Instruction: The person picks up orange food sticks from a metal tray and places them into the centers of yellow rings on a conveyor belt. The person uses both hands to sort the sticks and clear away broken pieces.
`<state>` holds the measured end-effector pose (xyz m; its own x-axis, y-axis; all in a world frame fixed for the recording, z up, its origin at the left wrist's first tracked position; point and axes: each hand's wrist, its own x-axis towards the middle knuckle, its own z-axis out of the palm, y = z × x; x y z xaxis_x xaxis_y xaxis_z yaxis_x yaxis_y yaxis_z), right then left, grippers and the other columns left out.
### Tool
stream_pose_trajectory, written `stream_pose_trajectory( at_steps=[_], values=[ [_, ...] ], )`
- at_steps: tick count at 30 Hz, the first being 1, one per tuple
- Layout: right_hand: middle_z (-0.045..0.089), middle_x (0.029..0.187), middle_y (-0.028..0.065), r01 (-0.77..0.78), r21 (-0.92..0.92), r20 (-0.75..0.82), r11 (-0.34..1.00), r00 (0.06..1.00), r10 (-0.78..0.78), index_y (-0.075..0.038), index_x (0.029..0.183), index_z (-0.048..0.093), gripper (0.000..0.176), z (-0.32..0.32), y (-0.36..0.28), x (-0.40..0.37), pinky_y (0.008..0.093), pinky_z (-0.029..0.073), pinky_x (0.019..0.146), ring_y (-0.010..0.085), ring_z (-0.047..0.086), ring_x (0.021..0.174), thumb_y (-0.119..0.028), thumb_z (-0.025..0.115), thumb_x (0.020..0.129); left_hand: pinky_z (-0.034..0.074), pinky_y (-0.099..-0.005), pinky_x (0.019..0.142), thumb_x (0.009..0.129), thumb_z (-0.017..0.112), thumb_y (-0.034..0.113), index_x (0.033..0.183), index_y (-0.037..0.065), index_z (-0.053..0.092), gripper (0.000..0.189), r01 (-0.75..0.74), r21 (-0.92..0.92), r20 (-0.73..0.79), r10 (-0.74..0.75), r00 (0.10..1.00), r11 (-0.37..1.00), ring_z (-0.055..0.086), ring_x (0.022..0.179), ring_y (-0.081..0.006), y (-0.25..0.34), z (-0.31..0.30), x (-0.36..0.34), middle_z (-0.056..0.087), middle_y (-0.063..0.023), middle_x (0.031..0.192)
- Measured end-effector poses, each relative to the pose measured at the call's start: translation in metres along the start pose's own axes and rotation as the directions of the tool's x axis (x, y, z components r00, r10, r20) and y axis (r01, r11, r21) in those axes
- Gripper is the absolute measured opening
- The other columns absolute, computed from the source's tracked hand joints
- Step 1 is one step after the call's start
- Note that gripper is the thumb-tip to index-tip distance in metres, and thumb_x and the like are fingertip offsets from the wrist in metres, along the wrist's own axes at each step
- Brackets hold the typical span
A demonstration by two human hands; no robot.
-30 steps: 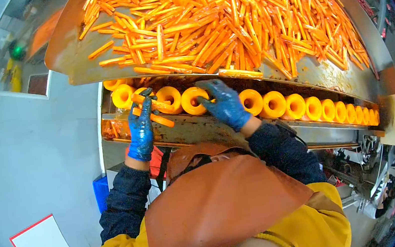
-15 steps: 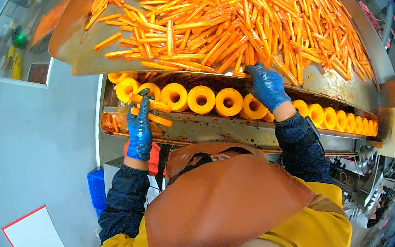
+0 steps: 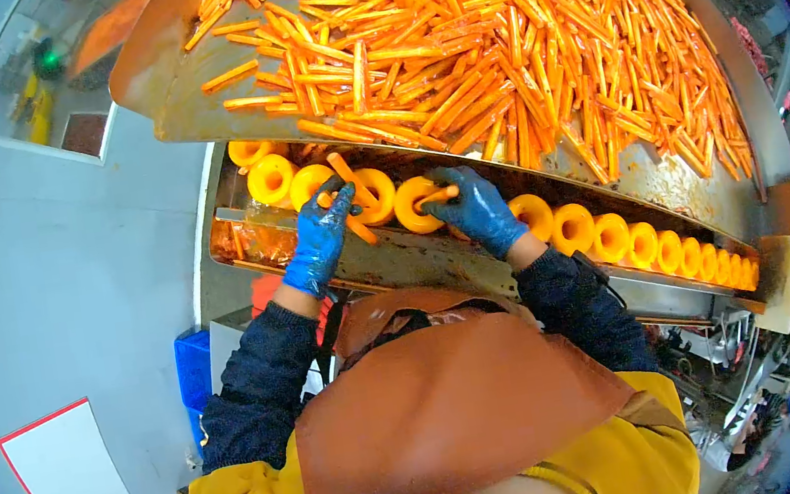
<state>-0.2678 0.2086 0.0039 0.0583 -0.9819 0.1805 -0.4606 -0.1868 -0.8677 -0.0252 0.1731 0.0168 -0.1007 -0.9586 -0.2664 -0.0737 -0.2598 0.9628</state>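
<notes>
My left hand, in a blue glove, is closed around a few glossy orange sticks, which poke out between the fingers at different angles. It is over a row of yellow-orange ring-shaped cups. My right hand, also gloved in blue, pinches a single orange stick between thumb and fingers. That stick's tip points left across the hole of a ring-shaped cup in the row. Right of this hand the row runs on with more cups.
Beyond the row, a large metal tray bears a heap of orange sticks. A metal ledge runs along the near side of the cups. Blue bins stand at lower left, beside a pale floor.
My right hand has come from the tray's edge down and left to the cups, now with a stick. My left hand has moved right with its sticks. The row of cups appears shifted.
</notes>
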Motion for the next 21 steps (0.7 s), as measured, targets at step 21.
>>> stream_pose_trajectory(
  at_steps=[21],
  values=[
    [0.061,0.096,0.0123,0.164,-0.543,0.263,0.823,0.965,-0.019,-0.012,0.106,0.062,0.030,0.029,-0.001,0.009,0.0383,0.051,0.071,0.0306,0.061,0.085,-0.025,0.062,0.079,0.049,-0.0291,0.081,0.084,0.062,0.009,0.102,0.002,0.065,0.019,-0.244,0.498,0.090,0.231,0.969,0.832,0.061,0.087,-0.0144,0.019,-0.011,0.015,0.067,-0.0074,0.097]
  ],
)
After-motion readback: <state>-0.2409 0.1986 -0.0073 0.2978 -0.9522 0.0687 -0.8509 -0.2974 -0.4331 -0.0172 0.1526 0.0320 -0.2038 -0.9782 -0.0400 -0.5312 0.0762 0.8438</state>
